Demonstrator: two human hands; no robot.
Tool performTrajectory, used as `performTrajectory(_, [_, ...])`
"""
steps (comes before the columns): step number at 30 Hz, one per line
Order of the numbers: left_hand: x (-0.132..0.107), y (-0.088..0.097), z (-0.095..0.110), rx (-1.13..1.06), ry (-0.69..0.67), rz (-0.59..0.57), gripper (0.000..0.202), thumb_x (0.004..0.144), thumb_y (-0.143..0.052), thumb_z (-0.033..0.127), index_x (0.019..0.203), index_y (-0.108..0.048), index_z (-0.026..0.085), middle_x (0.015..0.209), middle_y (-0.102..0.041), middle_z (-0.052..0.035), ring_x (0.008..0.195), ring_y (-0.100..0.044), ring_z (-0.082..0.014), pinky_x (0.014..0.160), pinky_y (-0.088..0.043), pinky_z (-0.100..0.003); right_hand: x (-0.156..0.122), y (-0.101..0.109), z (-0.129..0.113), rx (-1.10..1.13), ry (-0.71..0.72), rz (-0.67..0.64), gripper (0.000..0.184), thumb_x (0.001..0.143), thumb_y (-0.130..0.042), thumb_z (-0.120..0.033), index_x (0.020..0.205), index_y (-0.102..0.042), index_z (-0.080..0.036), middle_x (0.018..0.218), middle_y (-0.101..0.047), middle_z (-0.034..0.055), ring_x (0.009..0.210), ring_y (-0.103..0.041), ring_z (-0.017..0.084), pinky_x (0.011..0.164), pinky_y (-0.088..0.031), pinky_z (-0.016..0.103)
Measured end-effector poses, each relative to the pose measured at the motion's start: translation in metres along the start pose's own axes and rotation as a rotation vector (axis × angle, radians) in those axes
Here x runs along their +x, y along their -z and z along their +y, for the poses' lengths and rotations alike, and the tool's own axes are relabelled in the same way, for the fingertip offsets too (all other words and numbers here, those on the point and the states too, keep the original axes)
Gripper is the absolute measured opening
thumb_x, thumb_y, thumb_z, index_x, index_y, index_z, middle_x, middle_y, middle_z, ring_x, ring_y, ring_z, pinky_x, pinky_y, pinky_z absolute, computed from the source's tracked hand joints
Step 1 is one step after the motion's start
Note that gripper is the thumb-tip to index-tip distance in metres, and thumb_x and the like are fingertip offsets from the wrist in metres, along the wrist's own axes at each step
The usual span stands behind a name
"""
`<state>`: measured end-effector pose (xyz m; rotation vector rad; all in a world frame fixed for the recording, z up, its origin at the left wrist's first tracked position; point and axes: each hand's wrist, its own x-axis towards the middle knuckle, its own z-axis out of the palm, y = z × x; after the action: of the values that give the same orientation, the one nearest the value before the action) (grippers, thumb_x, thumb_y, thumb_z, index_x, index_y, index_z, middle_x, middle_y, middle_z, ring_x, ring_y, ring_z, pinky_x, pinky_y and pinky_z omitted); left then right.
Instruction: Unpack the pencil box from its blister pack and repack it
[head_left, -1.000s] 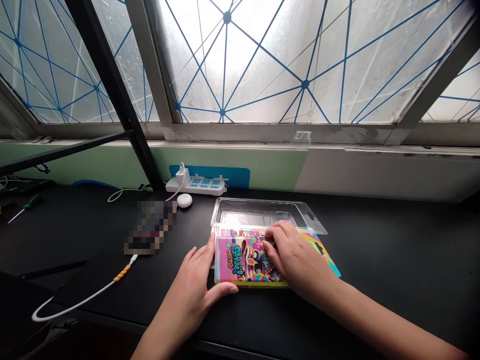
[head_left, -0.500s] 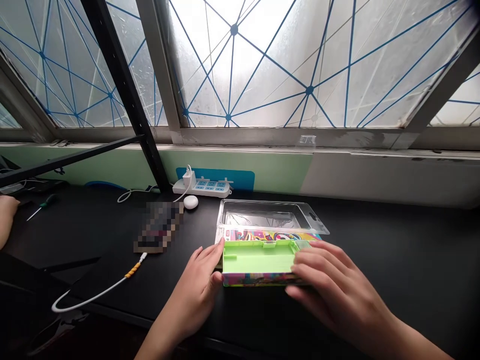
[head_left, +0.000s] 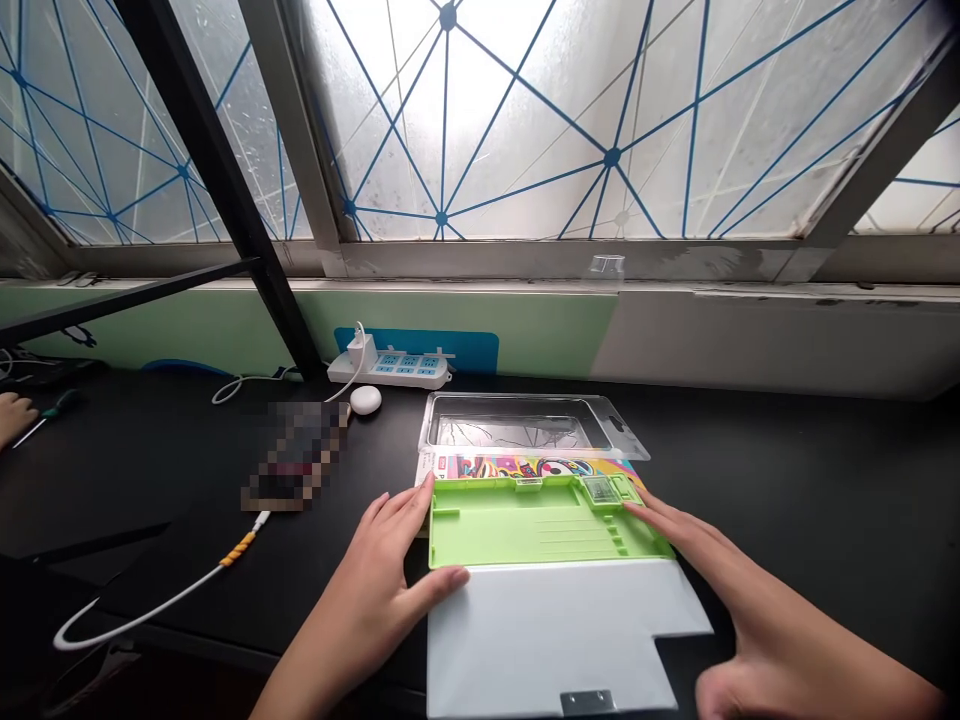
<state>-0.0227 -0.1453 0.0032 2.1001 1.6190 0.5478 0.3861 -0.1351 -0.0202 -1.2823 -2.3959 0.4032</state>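
A pencil case lies opened flat on the black desk, its green inner tray (head_left: 536, 522) far from me and its white lid (head_left: 555, 630) folded toward me. My left hand (head_left: 379, 580) steadies the case's left edge, fingers along the side and thumb on the lid's corner. My right hand (head_left: 757, 620) lies stretched along the case's right edge, fingers flat and apart, holding nothing. Behind the case sit a colourful printed card (head_left: 536, 467) and a clear plastic blister shell (head_left: 525, 428).
A white power strip (head_left: 394, 368) with a plugged charger, a small white round object (head_left: 366, 400) and a white cable (head_left: 150, 606) lie on the desk's left. Another person's hand (head_left: 13, 415) and a screwdriver (head_left: 46, 412) are at the far left. A black frame post (head_left: 217, 190) rises before the window.
The closed colourful case was opened: its lid swung over toward me and now lies flat, white side up. My right hand moved from the case's top to its right edge.
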Motion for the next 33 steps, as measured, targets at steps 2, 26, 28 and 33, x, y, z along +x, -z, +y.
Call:
performTrajectory(2, [0.0,-0.001,-0.002,-0.015,-0.033,0.005,0.076,0.1,-0.04,0.066,0.162,-0.03,0.024,0.161,-0.043,-0.0119,0.151,-0.035,-0.0369,0.122,-0.028,-0.061,0.0,-0.003,0.001,0.022,-0.081,-0.015,0.119,0.059,-0.09,-0.06,0.16,-0.032,-0.037,0.161,-0.045,0.0114,0.141,-0.045,0.047,0.107,-0.05,0.058])
performTrajectory(26, [0.021,0.001,0.012,-0.039,-0.271,0.357,0.097,0.088,-0.07,0.06,0.164,-0.021,0.023,0.151,-0.054,-0.0179,0.138,-0.055,-0.0355,0.111,-0.048,-0.047,0.023,-0.001,-0.017,-0.076,0.046,0.436,0.054,0.099,-0.058,-0.036,0.152,-0.047,-0.034,0.139,-0.067,0.0069,0.119,-0.068,0.029,0.097,-0.06,0.041])
performTrajectory(28, [0.046,0.014,0.02,-0.067,-0.26,0.31,0.083,0.095,-0.061,0.058,0.161,-0.029,0.019,0.151,-0.055,-0.0182,0.139,-0.054,-0.0339,0.112,-0.047,-0.045,0.043,0.01,-0.014,-0.066,0.004,0.494,0.051,0.099,-0.058,-0.04,0.149,-0.052,-0.03,0.14,-0.067,0.0083,0.121,-0.068,0.03,0.098,-0.058,0.041])
performTrajectory(33, [0.111,0.035,0.031,-0.03,-0.249,0.349,0.076,0.098,-0.055,0.059,0.156,-0.037,0.013,0.156,-0.049,-0.0192,0.143,-0.049,-0.0334,0.115,-0.043,-0.046,0.106,0.02,-0.002,0.028,-0.159,0.58,0.054,0.097,-0.057,-0.054,0.142,-0.06,-0.024,0.136,-0.07,0.0095,0.121,-0.067,0.034,0.1,-0.057,0.046])
